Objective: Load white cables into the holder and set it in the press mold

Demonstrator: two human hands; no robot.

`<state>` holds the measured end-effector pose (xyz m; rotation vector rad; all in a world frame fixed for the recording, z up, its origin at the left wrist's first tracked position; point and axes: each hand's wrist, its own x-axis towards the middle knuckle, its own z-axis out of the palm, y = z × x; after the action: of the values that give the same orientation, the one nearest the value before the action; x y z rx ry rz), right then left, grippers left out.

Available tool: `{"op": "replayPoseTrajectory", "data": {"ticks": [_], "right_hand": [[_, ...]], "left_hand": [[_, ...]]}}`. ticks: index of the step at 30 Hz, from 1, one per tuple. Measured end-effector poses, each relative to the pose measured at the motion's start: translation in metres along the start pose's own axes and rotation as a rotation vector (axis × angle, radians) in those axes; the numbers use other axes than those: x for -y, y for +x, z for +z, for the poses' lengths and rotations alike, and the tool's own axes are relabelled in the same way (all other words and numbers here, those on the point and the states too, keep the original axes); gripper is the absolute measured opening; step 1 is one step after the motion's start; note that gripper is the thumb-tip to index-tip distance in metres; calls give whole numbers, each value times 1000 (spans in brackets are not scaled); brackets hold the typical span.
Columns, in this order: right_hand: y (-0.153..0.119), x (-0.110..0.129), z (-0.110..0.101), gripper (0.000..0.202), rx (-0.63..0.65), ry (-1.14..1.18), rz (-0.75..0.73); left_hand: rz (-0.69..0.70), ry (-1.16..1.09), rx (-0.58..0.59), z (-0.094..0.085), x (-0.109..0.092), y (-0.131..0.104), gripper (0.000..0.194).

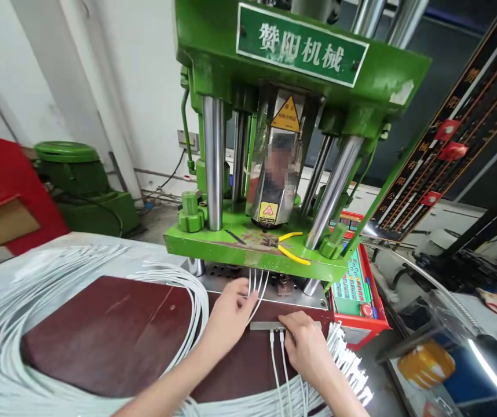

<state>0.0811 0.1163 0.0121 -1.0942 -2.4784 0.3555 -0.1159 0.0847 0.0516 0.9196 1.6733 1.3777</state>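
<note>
Feeding white cables [258, 285] under the green press [248, 246], the left hand [230, 315] pinches them closed-fingered, keeping their ends aligned; the right hand [304, 341] presses a grey bar [268, 326] onto the tabletop [113, 330], grip closed on more cables, steadying it.

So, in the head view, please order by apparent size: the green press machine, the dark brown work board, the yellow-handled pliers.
1. Green press machine
2. Dark brown work board, though it lies nearer the camera
3. Yellow-handled pliers
</note>
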Motion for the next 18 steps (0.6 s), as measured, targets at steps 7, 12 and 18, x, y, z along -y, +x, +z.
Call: {"op": "replayPoseTrajectory", "data": {"ticks": [7,12,18], "right_hand": [[2,0,-9,43,3,88,-30],[29,0,-27,34,-68,108,-11],[117,-12,-9,27,-210,-58,133]], "left_hand": [[-433,-307,279,27,8,79,26],[-469,-480,467,28,13,85,26],[-464,-579,449,22,13,84,20]]}}
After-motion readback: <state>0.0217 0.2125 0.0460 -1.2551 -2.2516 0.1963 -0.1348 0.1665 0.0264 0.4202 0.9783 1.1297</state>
